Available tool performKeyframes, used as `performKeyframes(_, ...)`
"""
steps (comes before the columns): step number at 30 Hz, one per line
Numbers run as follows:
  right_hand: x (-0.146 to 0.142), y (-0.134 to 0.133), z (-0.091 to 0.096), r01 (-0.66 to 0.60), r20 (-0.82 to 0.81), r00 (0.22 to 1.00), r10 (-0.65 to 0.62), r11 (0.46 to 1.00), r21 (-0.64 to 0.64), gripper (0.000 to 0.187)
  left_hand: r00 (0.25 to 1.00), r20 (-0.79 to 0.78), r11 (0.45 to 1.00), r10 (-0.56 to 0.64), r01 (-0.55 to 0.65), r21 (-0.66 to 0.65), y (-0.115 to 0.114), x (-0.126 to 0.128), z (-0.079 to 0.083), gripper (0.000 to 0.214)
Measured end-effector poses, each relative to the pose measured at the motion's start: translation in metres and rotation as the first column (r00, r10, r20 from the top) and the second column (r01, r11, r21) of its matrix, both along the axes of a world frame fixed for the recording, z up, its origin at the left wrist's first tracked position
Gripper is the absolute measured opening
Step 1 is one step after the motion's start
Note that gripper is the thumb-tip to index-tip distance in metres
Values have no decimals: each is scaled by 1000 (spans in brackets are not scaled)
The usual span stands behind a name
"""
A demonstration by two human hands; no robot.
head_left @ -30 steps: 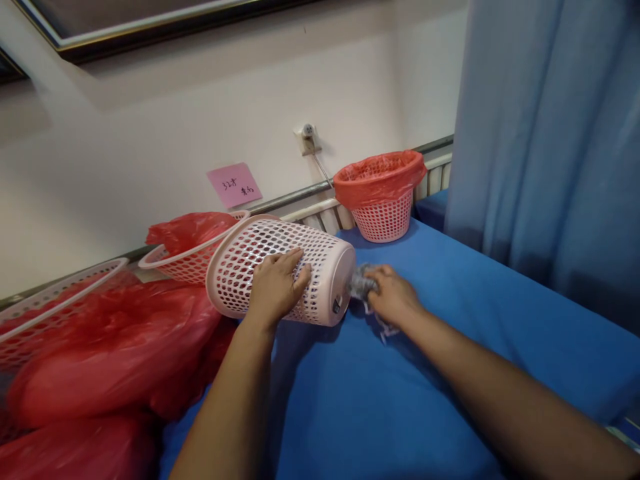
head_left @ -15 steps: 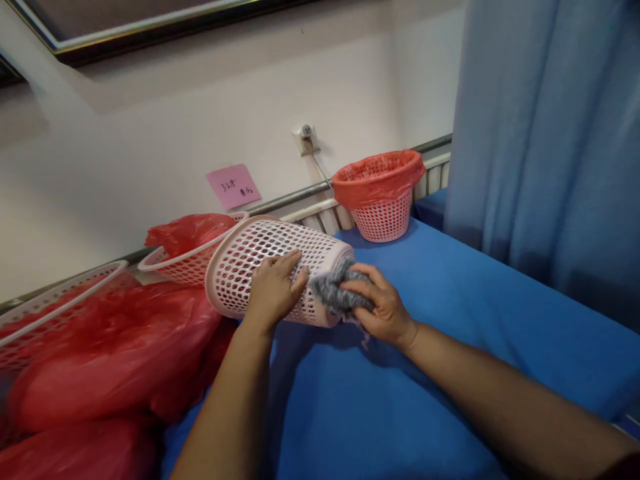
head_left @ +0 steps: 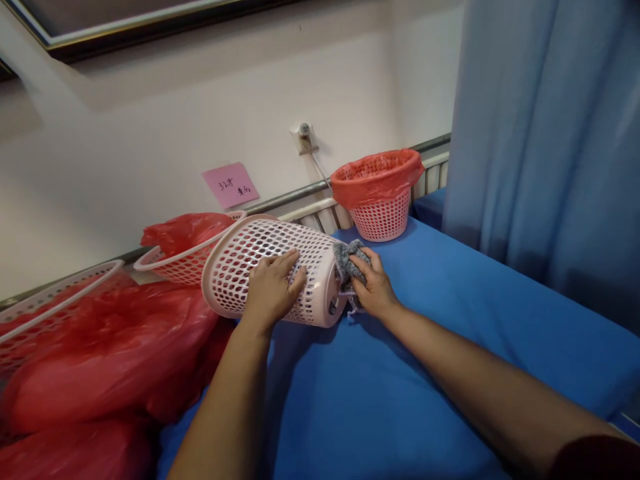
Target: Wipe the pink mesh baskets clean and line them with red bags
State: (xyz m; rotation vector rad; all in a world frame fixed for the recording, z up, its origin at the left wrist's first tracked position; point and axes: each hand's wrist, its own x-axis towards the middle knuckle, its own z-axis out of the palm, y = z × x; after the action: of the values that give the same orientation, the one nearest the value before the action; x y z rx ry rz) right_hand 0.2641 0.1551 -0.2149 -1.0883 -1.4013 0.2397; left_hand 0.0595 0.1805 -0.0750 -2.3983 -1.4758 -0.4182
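Observation:
A light pink plastic wastebasket [head_left: 315, 253] with a perforated wall lies on its side on the blue-covered surface. Its wide rim faces left and its base faces right. My left hand [head_left: 273, 287] rests flat on the basket's side, fingers stretched out and the thumb apart. Bunched in my right hand [head_left: 374, 283] is a grey cloth [head_left: 347, 257], pressed against the edge of the base. A pale loose strand hangs below that hand. The inside of the basket shows only through its holes.
Behind stands an upright pink basket [head_left: 381, 223] lined with a red bag. Red plastic bags [head_left: 100, 353] and further baskets [head_left: 190, 263] crowd the left. A railing, a wall socket [head_left: 304, 137] and a pink note [head_left: 231, 185] are along the wall. A blue curtain [head_left: 530, 133] hangs right.
My right hand has moved the cloth from the basket's lower side up and around to its base edge. My left hand stays on the side; the basket's base has turned slightly into view.

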Motion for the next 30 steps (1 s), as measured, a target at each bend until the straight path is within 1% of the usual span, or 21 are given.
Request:
performKeyframes(1,1,6,-3,23,24,999,-20,994,-106,54,1000,1,1000,2,-2,-1,0,0,0,50)
performKeyframes(2,2,11,-6,35,72,997,-19,975,-221,55,1000,5,1000,4,-4,2,0,1,0,50)
performKeyframes(4,5,14,-10,46,176,984,31,909,-414,56,1000,13,1000,4,-4,9,0,1,0,50)
performKeyframes(5,6,13,-11,45,213,975,65,880,-474,54,1000,17,1000,2,-3,12,0,1,0,50)
performKeyframes(6,6,10,-12,38,235,967,96,861,-507,51,1000,19,1000,1,-1,14,0,1,-1,50)
performKeyframes(7,6,6,-12,21,245,961,125,854,-519,47,1000,19,1000,0,0,16,0,0,-1,51)
performKeyframes(11,4,-5,-10,-51,244,947,208,849,-526,20,1000,11,1000,1,-1,15,-1,-1,-1,51)
performKeyframes(13,5,-3,-8,-42,215,960,178,854,-519,15,1000,9,1000,4,-4,10,-1,0,-1,51)
performKeyframes(14,7,0,-7,-17,193,972,134,859,-512,19,1000,9,1000,6,-6,9,-2,0,-1,51)
performKeyframes(17,14,12,-1,98,117,992,-47,869,-484,39,1000,16,1000,9,-9,20,-3,0,-1,51)
performKeyframes(18,15,15,1,120,89,992,-88,878,-463,43,1000,22,1000,7,-7,23,-3,0,-2,51)
performKeyframes(19,16,15,3,116,56,993,-102,902,-416,46,1000,27,1000,2,-3,26,-3,0,-2,51)
performKeyframes(20,15,14,5,87,19,996,-85,937,-337,48,1000,31,1000,-2,1,27,-3,-1,-3,51)
performKeyframes(21,14,10,7,33,-12,999,-37,972,-233,48,999,33,1000,-6,5,25,-3,-1,-3,51)
performKeyframes(22,12,4,8,-38,-26,999,35,992,-118,48,999,33,1000,-8,7,22,-3,-2,-3,51)
performKeyframes(23,11,-3,10,-119,-14,993,119,993,-14,48,999,33,1000,-9,8,20,-3,-2,-3,51)
performKeyframes(24,9,-10,11,-199,24,980,198,978,56,49,999,32,1000,-8,7,18,-3,-2,-3,51)
performKeyframes(25,8,-18,12,-271,82,961,264,959,80,50,999,32,1000,-6,5,16,-3,-2,-3,51)
performKeyframes(27,8,-30,15,-378,217,907,362,925,40,50,999,35,1000,1,-2,14,-3,-2,-3,51)
performKeyframes(29,9,-37,17,-415,347,842,413,907,-73,46,999,38,1000,5,-6,12,-4,-1,-3,51)
performKeyframes(30,10,-39,18,-397,402,811,425,904,-155,44,999,39,1000,6,-6,10,-5,-1,-2,50)
